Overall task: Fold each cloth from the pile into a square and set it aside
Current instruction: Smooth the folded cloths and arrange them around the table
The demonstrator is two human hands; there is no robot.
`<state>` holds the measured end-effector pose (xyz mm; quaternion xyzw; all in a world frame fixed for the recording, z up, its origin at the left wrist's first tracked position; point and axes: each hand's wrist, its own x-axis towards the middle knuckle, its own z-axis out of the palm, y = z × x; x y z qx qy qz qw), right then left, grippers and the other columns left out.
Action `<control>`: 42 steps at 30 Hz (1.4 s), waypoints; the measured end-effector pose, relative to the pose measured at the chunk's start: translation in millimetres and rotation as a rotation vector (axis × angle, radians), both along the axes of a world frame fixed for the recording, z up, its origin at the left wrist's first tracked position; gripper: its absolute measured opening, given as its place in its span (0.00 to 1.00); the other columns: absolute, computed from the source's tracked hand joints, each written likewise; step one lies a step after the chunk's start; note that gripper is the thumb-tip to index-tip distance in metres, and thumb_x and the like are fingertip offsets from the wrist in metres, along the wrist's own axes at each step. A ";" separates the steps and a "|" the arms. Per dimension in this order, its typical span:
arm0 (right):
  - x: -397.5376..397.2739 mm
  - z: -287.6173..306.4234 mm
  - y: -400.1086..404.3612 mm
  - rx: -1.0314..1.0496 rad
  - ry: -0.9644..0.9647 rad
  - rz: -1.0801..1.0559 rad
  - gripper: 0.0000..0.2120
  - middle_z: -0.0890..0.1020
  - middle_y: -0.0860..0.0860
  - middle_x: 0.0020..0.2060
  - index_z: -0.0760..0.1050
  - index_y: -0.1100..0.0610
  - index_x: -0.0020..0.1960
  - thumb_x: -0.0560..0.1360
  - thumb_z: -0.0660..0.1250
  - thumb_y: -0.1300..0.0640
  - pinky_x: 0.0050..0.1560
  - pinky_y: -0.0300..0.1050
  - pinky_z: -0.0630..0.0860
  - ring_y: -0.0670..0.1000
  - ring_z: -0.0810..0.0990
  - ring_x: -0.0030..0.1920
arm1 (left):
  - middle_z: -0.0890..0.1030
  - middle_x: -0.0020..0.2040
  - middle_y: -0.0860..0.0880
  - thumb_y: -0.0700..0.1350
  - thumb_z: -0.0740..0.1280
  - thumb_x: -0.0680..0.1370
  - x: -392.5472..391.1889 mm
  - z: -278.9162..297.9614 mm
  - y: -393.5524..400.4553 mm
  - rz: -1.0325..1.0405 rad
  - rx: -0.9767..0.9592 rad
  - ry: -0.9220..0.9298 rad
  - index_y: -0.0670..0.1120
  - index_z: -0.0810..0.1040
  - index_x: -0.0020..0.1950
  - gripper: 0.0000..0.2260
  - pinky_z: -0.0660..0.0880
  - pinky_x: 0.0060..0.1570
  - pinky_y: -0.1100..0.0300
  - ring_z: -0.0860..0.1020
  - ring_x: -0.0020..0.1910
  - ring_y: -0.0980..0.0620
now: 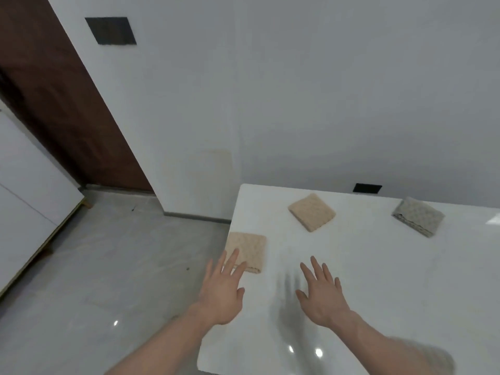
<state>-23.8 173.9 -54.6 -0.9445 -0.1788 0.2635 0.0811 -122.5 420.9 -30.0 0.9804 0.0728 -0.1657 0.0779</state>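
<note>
Three folded square cloths lie on the white table [378, 280]. A beige cloth [247, 250] sits at the table's left edge. A second beige cloth [311, 212] lies further back in the middle. A grey cloth [418, 216] rests at the back right. My left hand [223, 290] hovers with straight, spread fingers over the near edge of the left beige cloth, holding nothing. My right hand [320, 292] is spread flat above the bare tabletop, to the right of that cloth, and casts a shadow on the surface.
The table's left edge drops to a grey tiled floor [94, 280]. A white wall [297, 104] stands close behind the table, with a dark socket plate [367, 188] near the tabletop. A white cabinet [24, 201] stands at far left beside a brown door [54, 90].
</note>
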 end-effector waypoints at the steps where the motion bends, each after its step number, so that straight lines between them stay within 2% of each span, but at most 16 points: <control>1: -4.3 2.4 9.2 0.012 0.002 -0.031 0.33 0.35 0.48 0.81 0.41 0.48 0.83 0.84 0.53 0.44 0.80 0.62 0.45 0.57 0.38 0.82 | 0.35 0.83 0.50 0.52 0.55 0.85 4.7 0.9 11.9 -0.030 -0.008 0.008 0.52 0.49 0.84 0.29 0.40 0.80 0.41 0.36 0.82 0.44; 6: 6.6 14.0 29.3 0.044 -0.039 -0.150 0.33 0.36 0.48 0.82 0.42 0.47 0.83 0.84 0.53 0.44 0.80 0.62 0.45 0.56 0.38 0.82 | 0.37 0.84 0.50 0.52 0.55 0.84 54.5 4.2 41.8 -0.156 -0.020 -0.015 0.51 0.49 0.84 0.30 0.39 0.80 0.41 0.37 0.82 0.44; 14: 46.2 13.6 43.4 0.069 -0.051 -0.262 0.33 0.37 0.49 0.82 0.42 0.48 0.83 0.84 0.54 0.45 0.80 0.62 0.46 0.57 0.38 0.82 | 0.35 0.83 0.50 0.52 0.55 0.84 124.3 7.8 55.5 -0.319 0.060 0.053 0.51 0.48 0.84 0.30 0.38 0.80 0.41 0.35 0.82 0.43; 20: 82.9 10.6 62.8 0.080 -0.069 -0.345 0.33 0.36 0.49 0.82 0.42 0.48 0.83 0.84 0.53 0.45 0.80 0.62 0.47 0.57 0.38 0.82 | 0.34 0.83 0.50 0.52 0.54 0.85 211.2 7.2 64.2 -0.433 0.086 0.074 0.52 0.46 0.85 0.30 0.34 0.78 0.43 0.35 0.82 0.44; 30: 164.9 -39.8 122.1 0.005 -0.015 -0.634 0.33 0.37 0.49 0.82 0.41 0.48 0.83 0.84 0.53 0.46 0.80 0.62 0.46 0.57 0.39 0.82 | 0.35 0.83 0.49 0.52 0.53 0.85 359.3 -61.8 94.2 -0.737 0.098 0.161 0.51 0.45 0.85 0.30 0.38 0.80 0.41 0.36 0.82 0.43; 36: 180.9 -52.2 139.0 -0.015 -0.001 -0.733 0.33 0.38 0.50 0.82 0.42 0.48 0.83 0.84 0.54 0.46 0.80 0.63 0.48 0.58 0.40 0.82 | 0.34 0.83 0.48 0.51 0.53 0.85 393.1 -90.3 92.8 -0.840 0.091 0.216 0.50 0.45 0.85 0.30 0.39 0.80 0.41 0.37 0.82 0.43; 42: 187.6 -67.2 118.5 -0.010 -0.031 -0.783 0.33 0.38 0.49 0.82 0.42 0.48 0.83 0.84 0.54 0.46 0.80 0.62 0.49 0.57 0.41 0.82 | 0.35 0.83 0.48 0.51 0.54 0.85 414.1 -99.1 68.7 -0.896 0.105 0.206 0.49 0.44 0.84 0.31 0.40 0.80 0.40 0.38 0.82 0.42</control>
